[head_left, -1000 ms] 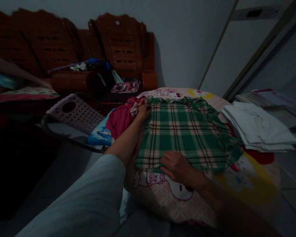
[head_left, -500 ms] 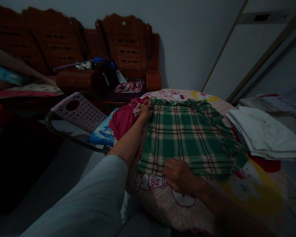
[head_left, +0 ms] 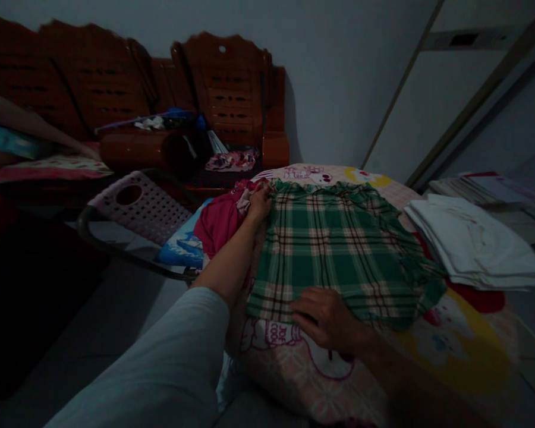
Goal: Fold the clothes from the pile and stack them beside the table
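Observation:
A green plaid garment [head_left: 330, 244] with brown and cream stripes lies spread out, its far edge gathered and its right side rumpled. At its far left corner is my left hand [head_left: 260, 203], fingers curled on the cloth. My right hand [head_left: 323, 315] rests over the near edge, its fingers bent forward and the thumb apart, with nothing lifted in it. Left of the garment, beside my left forearm, a crumpled magenta cloth [head_left: 218, 223] is bunched up. Beneath everything is a pink patterned cover [head_left: 285, 377] with cartoon figures.
Folded white cloth [head_left: 472, 238] lies at the right, with stacked papers [head_left: 459, 187] behind it. A woven-back chair [head_left: 138, 205] with a blue printed item [head_left: 181, 244] stands left. Wooden seats [head_left: 232, 89] line the wall; another person's arm [head_left: 35, 122] shows at far left.
My right hand has loosened from a closed fist, its thumb and fingers now separated at the garment's near edge. My left hand stays at the far corner. The view has shifted slightly.

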The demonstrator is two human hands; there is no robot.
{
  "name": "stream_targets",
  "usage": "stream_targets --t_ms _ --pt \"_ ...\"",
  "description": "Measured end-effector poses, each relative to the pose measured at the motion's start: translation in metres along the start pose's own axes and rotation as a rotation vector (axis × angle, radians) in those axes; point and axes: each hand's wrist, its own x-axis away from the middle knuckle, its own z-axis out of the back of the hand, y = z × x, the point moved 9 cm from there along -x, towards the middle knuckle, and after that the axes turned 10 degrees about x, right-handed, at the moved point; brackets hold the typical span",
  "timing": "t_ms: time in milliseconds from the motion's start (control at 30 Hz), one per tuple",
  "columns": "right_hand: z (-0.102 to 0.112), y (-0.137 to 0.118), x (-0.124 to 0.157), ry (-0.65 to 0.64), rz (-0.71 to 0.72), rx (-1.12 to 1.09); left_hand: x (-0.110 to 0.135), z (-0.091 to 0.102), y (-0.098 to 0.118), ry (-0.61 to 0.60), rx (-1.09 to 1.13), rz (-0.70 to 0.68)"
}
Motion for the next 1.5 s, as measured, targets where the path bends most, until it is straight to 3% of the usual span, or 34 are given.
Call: stream_targets --t_ms 67,233,367,533,633,700,767,867,933,1033,1167,1300,1500 --pt "-0.002 0.006 0.0 -0.02 -0.042 0.023 0.002 0.001 0.001 -0.003 0.0 0.002" --pt "-0.011 0.013 0.0 -0.103 -0.079 0.024 0.009 -0.014 0.018 -0.157 -0.044 -0.121" --pt "0.01 0.038 0.002 0.045 -0.203 -0.06 0.011 -0.004 0.019 -0.063 -0.045 -0.127" --pt "0.045 0.102 0.023 0.213 -0.516 -0.044 0.014 0.011 0.037 0.038 -0.028 -0.173" --pt "0.071 0.144 0.05 0.259 -0.743 0.083 0.019 -0.002 0.07 -0.113 -0.014 -0.243" --pt "0.086 0.164 0.068 0.241 -0.844 0.135 0.029 -0.02 0.102 -0.305 -0.016 -0.341" --pt "0.091 0.174 0.08 0.173 -0.858 0.082 0.047 -0.042 0.137 -0.521 -0.031 -0.476" --pt "0.083 0.17 0.084 0.011 -0.796 -0.114 0.074 -0.07 0.18 -0.725 -0.04 -0.618" --pt "0.078 0.157 0.081 -0.079 -0.758 -0.185 0.082 -0.085 0.199 -0.699 -0.035 -0.65" --pt "0.078 0.133 0.077 -0.14 -0.68 -0.139 0.091 -0.105 0.213 -0.552 -0.036 -0.669" --pt "0.07 0.111 0.087 -0.193 -0.573 0.004 0.105 -0.122 0.21 -0.417 0.065 -0.696" --pt "0.056 0.103 0.104 -0.132 -0.468 0.097 0.107 -0.126 0.2 -0.378 0.15 -0.68" --pt "0.049 0.113 0.109 -0.044 -0.516 0.055 0.105 -0.118 0.199 -0.384 0.226 -0.682"
